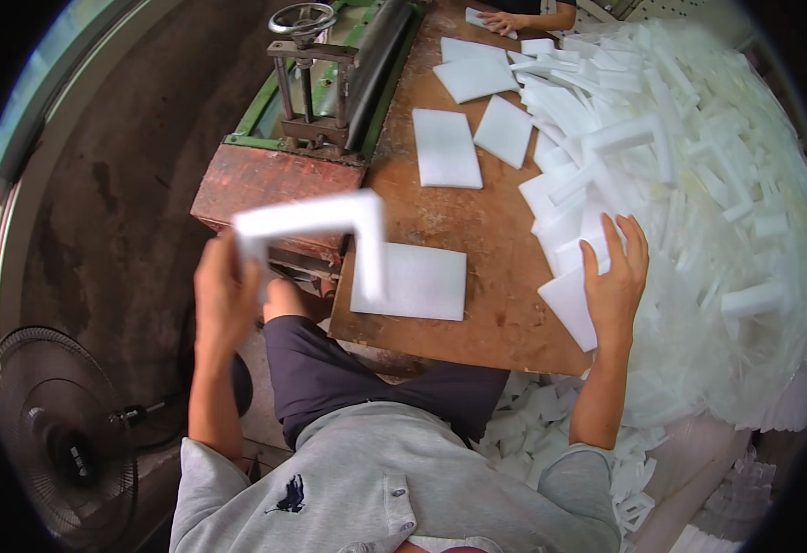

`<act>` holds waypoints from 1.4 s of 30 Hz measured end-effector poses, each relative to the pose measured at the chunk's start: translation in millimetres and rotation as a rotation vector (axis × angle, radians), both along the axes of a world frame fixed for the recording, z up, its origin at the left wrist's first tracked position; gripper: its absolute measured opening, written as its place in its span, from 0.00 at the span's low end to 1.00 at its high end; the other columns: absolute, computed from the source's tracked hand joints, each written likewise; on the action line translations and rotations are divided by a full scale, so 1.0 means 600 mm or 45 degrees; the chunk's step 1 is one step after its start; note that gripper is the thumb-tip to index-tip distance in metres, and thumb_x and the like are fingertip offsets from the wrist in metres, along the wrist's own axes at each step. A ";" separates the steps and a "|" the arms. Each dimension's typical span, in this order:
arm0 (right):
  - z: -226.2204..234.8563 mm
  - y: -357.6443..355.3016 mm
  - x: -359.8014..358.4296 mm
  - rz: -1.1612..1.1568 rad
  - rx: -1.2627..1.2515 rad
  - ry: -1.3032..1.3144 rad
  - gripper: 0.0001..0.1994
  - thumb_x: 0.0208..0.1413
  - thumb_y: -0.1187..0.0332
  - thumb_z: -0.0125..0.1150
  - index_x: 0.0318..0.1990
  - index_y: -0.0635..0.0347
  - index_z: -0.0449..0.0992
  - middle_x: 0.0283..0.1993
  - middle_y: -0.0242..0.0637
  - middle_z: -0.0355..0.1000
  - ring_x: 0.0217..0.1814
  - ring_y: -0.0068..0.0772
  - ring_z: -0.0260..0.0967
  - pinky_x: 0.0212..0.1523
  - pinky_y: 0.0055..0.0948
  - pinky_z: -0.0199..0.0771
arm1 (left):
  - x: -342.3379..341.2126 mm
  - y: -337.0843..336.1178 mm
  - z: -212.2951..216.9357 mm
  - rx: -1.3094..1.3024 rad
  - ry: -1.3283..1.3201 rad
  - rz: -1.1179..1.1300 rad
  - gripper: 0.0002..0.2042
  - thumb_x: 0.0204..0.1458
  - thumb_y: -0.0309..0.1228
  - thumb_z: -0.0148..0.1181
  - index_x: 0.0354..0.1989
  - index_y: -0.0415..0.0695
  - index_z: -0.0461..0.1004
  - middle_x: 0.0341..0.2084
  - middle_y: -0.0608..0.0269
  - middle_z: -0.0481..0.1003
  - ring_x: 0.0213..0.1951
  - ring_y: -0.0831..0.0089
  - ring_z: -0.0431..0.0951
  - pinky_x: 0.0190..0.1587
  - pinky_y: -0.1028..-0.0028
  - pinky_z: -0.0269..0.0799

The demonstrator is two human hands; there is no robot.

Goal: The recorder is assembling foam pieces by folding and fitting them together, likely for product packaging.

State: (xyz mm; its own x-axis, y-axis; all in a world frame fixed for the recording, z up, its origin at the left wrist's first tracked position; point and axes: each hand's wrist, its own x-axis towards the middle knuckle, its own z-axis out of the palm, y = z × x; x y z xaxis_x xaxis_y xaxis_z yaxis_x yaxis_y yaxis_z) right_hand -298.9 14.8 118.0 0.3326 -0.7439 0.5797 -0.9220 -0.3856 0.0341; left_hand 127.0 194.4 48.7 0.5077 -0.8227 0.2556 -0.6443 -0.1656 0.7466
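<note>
L-shaped white foam piece (330, 221) hangs blurred above the near-left corner of the wooden table (477, 230), the left hand (224, 295) gripping its left end with closed fingers. The right hand (614, 281) lies with fingers spread flat on a white foam sheet (569, 304) beside the foam pile (698, 184)

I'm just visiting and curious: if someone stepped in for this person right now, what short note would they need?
Left hand: raised, gripping a white L-shaped foam corner piece.
Right hand: flat on a white foam sheet at the edge of the big foam pile.
On the wooden table: one foam sheet in front of the person, several more farther up.
Done: one corner piece in hand.
Left: a large pile of foam remains; scraps lie on the floor.
</note>
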 end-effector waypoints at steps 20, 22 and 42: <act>-0.116 -0.230 0.132 0.359 0.245 0.342 0.25 0.58 0.57 0.64 0.60 0.57 0.74 0.67 0.52 0.62 0.76 0.58 0.46 0.73 0.60 0.41 | 0.434 -0.294 0.007 -0.057 -0.314 0.129 0.14 0.56 0.34 0.60 0.46 0.38 0.77 0.28 0.57 0.77 0.31 0.72 0.76 0.36 0.68 0.72; -0.091 -0.208 0.168 0.483 0.323 0.150 0.23 0.57 0.60 0.65 0.58 0.59 0.75 0.64 0.51 0.65 0.74 0.58 0.50 0.72 0.57 0.47 | 0.466 -0.352 0.001 0.058 -0.392 0.058 0.15 0.54 0.36 0.61 0.44 0.37 0.78 0.26 0.55 0.78 0.30 0.70 0.78 0.35 0.66 0.73; -0.167 -0.351 0.496 0.258 0.837 -0.376 0.25 0.47 0.53 0.68 0.30 0.76 0.80 0.34 0.66 0.77 0.44 0.58 0.78 0.46 0.45 0.78 | 0.264 -0.523 -0.044 0.443 0.086 -0.613 0.11 0.58 0.36 0.60 0.37 0.39 0.77 0.31 0.62 0.75 0.35 0.71 0.73 0.39 0.66 0.72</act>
State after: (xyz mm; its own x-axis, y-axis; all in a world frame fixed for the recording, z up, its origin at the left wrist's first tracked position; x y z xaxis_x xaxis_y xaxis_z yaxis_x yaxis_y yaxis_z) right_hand -1.5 -195.8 17.8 0.3996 -0.9084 0.1230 -0.7656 -0.4045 -0.5002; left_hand 285.5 -119.3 22.1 0.0627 -0.9940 -0.0900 -0.6604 -0.1089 0.7429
